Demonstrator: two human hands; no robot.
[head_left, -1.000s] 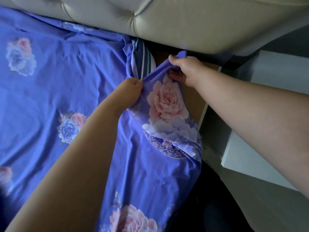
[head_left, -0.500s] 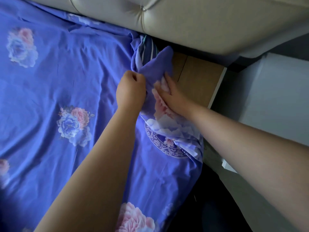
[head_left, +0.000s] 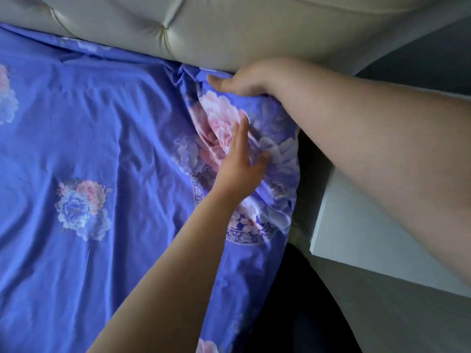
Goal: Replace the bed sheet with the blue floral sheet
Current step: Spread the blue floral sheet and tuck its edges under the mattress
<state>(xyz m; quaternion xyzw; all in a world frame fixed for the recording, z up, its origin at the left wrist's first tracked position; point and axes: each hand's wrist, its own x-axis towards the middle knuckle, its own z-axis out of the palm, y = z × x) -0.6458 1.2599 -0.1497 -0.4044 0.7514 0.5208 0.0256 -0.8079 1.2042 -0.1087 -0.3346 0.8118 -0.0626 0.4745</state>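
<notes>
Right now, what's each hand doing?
Left hand: open, fingers straight, flat on the sheet.
Right hand: at the sheet's corner by the headboard; fingers hidden, grip cannot be told.

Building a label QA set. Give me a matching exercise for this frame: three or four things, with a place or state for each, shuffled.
Things:
1. left hand
2. right hand
3. headboard
4. nightstand

Places or states:
A. beige, tufted, along the top of the bed
B. fingers straight, flat on the sheet over a pink flower
C. white, right of the bed
D. at the sheet's corner, against the headboard

Pairs: 1-B, 2-D, 3-A, 4-C
</notes>
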